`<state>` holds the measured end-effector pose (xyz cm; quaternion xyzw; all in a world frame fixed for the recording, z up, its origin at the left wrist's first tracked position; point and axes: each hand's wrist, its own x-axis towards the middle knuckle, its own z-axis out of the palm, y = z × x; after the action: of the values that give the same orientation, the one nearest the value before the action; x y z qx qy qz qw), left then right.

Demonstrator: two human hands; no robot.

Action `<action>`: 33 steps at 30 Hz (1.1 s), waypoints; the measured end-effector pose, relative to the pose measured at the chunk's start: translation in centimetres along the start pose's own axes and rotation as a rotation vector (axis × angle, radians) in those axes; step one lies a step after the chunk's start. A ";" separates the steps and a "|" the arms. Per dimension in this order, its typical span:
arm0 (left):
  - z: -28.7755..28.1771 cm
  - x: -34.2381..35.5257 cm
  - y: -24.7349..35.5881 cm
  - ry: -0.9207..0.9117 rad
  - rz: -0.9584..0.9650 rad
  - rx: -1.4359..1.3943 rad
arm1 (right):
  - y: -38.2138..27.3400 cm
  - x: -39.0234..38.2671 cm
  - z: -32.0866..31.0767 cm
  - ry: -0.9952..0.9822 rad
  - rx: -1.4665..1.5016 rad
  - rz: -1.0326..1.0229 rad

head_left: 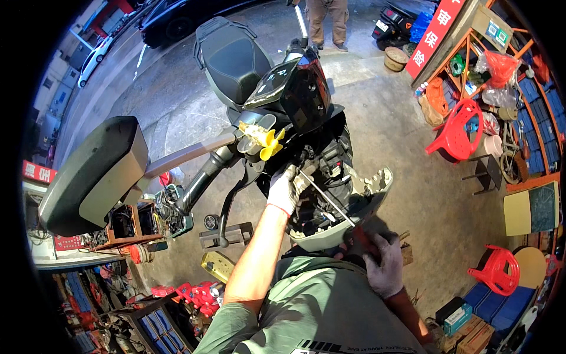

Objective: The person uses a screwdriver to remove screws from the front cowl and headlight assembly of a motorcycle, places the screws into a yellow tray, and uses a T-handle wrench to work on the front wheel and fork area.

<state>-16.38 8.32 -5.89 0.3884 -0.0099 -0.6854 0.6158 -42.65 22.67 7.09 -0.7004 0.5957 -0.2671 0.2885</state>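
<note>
A scooter (233, 71) has its front opened, with wiring inside (327, 183) and a pale panel (370, 197) pulled forward. My left hand (282, 190), in a white glove, is curled inside the opening at the upper end of a long screwdriver shaft (330, 205); what its fingertips grip is hidden. My right hand (382, 265), gloved and lower right, is closed on the screwdriver's dark red handle (361, 239). A yellow propeller ornament (268, 141) sits on the handlebar, left of a dark display housing (298, 91).
A person (324, 23) stands beyond the scooter. Red plastic chairs (463, 135) and shelving (536, 118) line the right. A large mirror (88, 171) juts left. Parts bins (174, 206), a low stool (215, 239) and red items (194, 298) lie lower left.
</note>
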 end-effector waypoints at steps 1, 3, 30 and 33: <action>0.0 0.0 -0.1 -0.006 0.016 0.011 | 0.0 -0.1 0.0 0.000 0.027 0.003; 0.1 0.1 0.0 0.016 -0.021 -0.038 | -0.1 -0.1 0.1 -0.001 0.081 0.007; 1.3 0.9 1.8 0.096 0.080 -0.071 | 0.6 0.4 5.6 -0.008 0.450 0.238; 1.7 0.9 1.6 0.112 0.080 -0.068 | 1.3 0.3 6.1 0.030 0.482 0.212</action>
<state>-15.92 6.38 -4.34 0.4044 0.0324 -0.6372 0.6553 -39.06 22.75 1.93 -0.5411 0.5891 -0.3797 0.4647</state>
